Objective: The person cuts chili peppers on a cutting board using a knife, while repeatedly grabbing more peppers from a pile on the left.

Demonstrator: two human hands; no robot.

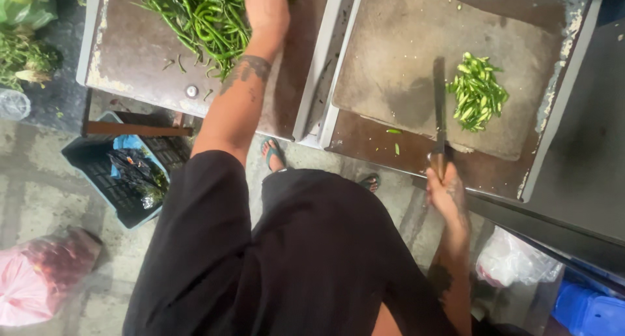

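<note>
My left hand (265, 11) reaches forward into a heap of long green chillies (198, 17) on the worn tray (130, 56) at the left, fingers down among them. My right hand (446, 189) grips the wooden handle of a long knife (439, 98). The blade lies flat on a brownish cutting board (403, 56), pointing away from me. Just right of the blade sits a small mound of chopped green chilli pieces (477, 92). A couple of stray pieces (394, 132) lie near the board's front edge.
A blue crate (91, 170) with a dark bag in it stands on the floor at the left. A pink bag (39, 274) lies lower left, a white bag (514, 261) and a blue plastic object (589, 310) lower right. Leafy greens (19, 56) sit far left.
</note>
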